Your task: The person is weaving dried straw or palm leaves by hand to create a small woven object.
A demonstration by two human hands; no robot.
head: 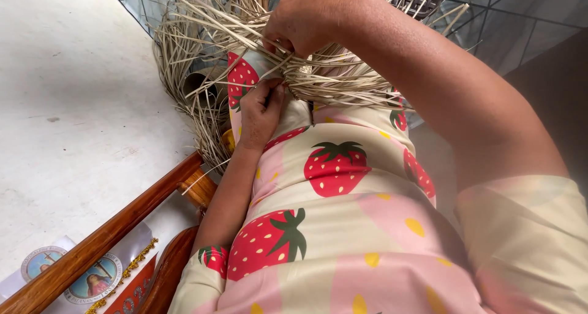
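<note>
- right hand [300, 20] is closed around pale straw strands [343, 81] at the knot of the weave, above the lap.
- left hand [260, 109] pinches the same bundle from below, against the strawberry-print dress [337, 167].
- judged early: only a small woven core shows; most loose strips [190, 44] fan out unwoven toward the floor [73, 105].

Pale straw strips [202, 63] rest across a strawberry-print lap [337, 167].
</note>
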